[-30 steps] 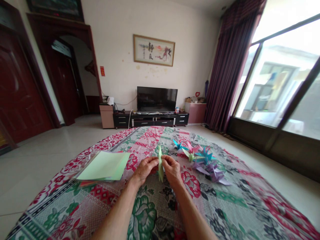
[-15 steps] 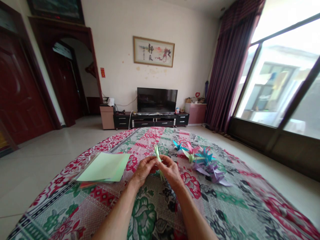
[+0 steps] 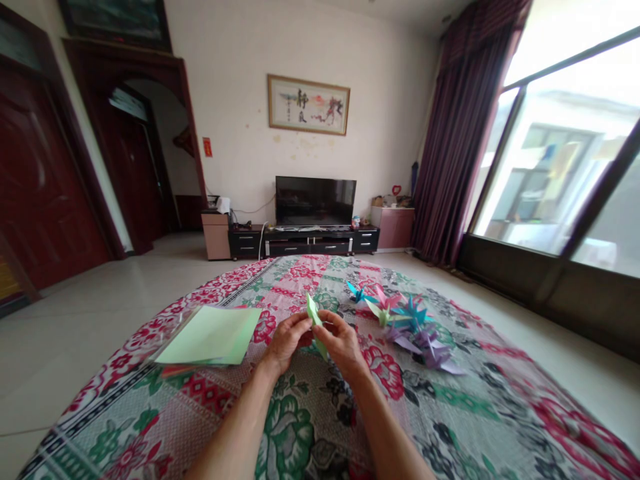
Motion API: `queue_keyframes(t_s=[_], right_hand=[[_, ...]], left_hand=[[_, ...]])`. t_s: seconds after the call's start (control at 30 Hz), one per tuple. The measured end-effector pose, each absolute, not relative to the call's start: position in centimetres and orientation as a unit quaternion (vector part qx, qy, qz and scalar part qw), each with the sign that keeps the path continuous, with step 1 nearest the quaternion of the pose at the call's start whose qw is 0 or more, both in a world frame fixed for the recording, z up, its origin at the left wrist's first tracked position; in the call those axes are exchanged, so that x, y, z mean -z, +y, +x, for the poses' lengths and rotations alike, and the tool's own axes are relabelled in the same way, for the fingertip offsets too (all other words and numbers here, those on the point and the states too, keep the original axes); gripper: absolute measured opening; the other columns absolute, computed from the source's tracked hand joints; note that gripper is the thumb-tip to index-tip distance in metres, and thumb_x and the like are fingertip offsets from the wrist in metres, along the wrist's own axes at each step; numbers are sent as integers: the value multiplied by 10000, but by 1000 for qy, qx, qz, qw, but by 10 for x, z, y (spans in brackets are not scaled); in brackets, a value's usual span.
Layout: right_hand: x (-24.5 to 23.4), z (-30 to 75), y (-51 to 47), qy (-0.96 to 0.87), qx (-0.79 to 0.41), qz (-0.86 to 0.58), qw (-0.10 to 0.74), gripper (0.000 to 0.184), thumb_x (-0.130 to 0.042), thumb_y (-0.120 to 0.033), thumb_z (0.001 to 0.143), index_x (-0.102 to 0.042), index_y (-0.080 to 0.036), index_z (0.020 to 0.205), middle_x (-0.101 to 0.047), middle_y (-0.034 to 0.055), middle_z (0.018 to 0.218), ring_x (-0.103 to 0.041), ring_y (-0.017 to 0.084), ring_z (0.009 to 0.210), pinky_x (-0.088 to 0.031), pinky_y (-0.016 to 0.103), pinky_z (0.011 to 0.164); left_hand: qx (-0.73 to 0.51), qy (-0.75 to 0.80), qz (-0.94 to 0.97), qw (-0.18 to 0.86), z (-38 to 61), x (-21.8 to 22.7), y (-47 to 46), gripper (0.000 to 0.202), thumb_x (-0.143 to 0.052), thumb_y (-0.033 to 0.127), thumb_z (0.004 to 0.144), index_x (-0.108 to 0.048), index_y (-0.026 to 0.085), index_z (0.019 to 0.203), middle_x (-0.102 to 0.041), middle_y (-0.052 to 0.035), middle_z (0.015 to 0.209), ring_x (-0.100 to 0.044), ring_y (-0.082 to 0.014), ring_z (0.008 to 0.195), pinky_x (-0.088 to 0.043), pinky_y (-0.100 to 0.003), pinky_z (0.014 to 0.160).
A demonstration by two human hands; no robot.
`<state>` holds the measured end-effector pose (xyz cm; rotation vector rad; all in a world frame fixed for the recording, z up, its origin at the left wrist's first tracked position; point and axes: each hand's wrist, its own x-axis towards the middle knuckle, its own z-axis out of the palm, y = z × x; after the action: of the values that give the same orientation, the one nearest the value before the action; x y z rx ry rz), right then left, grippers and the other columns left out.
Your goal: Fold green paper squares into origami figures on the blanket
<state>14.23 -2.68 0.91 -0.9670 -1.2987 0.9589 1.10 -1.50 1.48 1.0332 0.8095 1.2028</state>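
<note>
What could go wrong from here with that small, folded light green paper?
The small, folded light green paper, held by the left hand and right hand, looks thin and might tear or crumple. Swinging rightward, the right hand could crush the spiky purple folded-paper figures. The left forearm might nudge the flat paper stack topped with light green.

Single head-worn cam, so we look out from the wearer's head, forward and down over the tablecloth (image 3: 480,427), with the left hand (image 3: 287,343) and right hand (image 3: 344,343) near us at lower centre. We face the far wall (image 3: 225,87) roughly square-on, TV (image 3: 316,201) well off near mid-frame, field wide enough for the door (image 3: 45,153) at left edge and window (image 3: 545,167) at right.
</note>
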Motion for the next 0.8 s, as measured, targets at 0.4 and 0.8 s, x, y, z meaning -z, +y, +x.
queue_keyframes(t_s=[0.4, 0.8], right_hand=[[-3, 142, -20, -596, -333, -432, 589, 399, -649, -324, 678, -619, -154, 1037, -674, 78, 984, -629, 198, 861, -512, 306, 763], [-6, 139, -24, -599, -292, -440, 601, 374, -656, -286, 678, -589, -167, 1025, -665, 71, 971, -618, 192, 882, -510, 301, 750]], left_hand=[[-533, 389, 496, 565, 13, -14, -12, 293, -601, 322, 681, -687, 195, 931, -684, -12, 756, -585, -132, 633, -453, -230, 595], [-543, 382, 506, 551, 15, -17, -14, 244, -580, 292, 679, -689, 187, 870, -677, -4, 733, -585, -133, 629, -455, -233, 603]])
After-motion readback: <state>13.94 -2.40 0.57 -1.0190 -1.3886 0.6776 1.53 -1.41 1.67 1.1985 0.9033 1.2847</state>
